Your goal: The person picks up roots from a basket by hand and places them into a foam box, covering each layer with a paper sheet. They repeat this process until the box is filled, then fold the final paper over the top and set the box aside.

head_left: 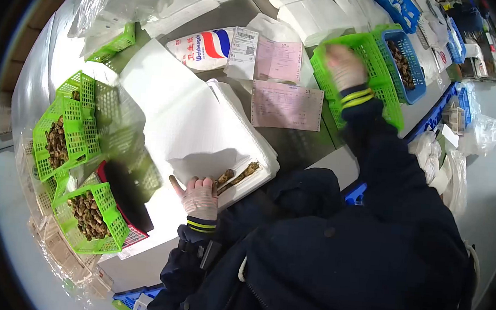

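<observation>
My left hand [200, 198], in a thin pale glove, rests with fingers spread on white paper at the near edge of an open white box [248, 149]. Just right of its fingers lie a few brown, root-like pieces [237, 176] in the box. My right hand [345, 66] is over a green plastic basket [389, 105] at the upper right; motion blurs its fingers, and whether it holds anything is hidden. White paper [165, 102] spreads over the box and to its left.
Green baskets of brown pieces [89, 215] stand at left. A blue basket [419, 90] with brown pieces is at upper right. Pink printed slips [287, 105] and a white labelled package [201, 49] lie beyond the box. Plastic bags [456, 171] hang at far right.
</observation>
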A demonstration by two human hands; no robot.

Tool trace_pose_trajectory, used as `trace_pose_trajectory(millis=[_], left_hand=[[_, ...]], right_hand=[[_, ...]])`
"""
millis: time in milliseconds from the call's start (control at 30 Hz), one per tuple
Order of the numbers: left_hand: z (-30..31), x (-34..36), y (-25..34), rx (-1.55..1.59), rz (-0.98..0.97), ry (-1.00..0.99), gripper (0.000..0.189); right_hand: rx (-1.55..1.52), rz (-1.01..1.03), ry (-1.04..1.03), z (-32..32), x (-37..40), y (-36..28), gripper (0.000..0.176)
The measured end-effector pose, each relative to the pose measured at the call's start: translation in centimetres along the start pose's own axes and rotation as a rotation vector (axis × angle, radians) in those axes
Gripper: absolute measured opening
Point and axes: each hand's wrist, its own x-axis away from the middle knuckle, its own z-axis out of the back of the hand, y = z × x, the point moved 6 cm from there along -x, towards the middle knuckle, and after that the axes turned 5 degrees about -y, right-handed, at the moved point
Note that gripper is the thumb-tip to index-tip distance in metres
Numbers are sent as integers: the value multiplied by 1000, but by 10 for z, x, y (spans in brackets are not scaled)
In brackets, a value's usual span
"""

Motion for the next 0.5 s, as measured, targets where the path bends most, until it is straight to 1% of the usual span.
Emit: trace_pose_trajectory(millis=[33, 67, 100, 133, 167, 200, 233, 267, 300, 333, 367, 400, 467, 500], left_hand=[[3, 0, 2, 8, -15, 41, 8], [6, 0, 5, 16, -23, 87, 10], [3, -2, 5, 12, -5, 84, 10], [-4, -4, 7, 30, -35, 71, 13], [-11, -3, 6, 45, -49, 56, 16], [-17, -1, 1, 55, -55, 37, 20], [-22, -1, 0, 117, -81, 50, 20], [-24, -4, 1, 180, -108, 63, 20], [-26, -6, 4, 162, -71, -38, 19], [-28, -11, 5, 152, -48, -128, 19], [-33, -14, 2, 149, -25, -130, 19], [-44, -15, 1, 146, -27, -152, 17], [-52, -16, -1, 152, -22, -162, 15], [-57, -16, -2, 119, -16, -200, 16]], right_hand=[[140, -240, -22, 35, -21, 26, 37], [454, -133, 5, 53, -49, 74, 43], [592, -297, -29, 61, -70, 125, 49], [697, -369, -88, 61, -83, 148, 54], [669, -415, -155, 56, -91, 162, 62], [748, -456, -102, 47, -99, 182, 67], [738, -471, -164, 38, -103, 186, 69], [724, -508, -151, 32, -105, 183, 65], [706, -426, -210, 24, -119, 205, 58], [777, -405, -169, 26, -114, 187, 53], [719, -332, -179, 29, -121, 196, 50], [721, -317, -193, 24, -119, 184, 50], [725, -485, -154, 44, -120, 172, 45], [568, -371, -63, 45, -105, 135, 43]])
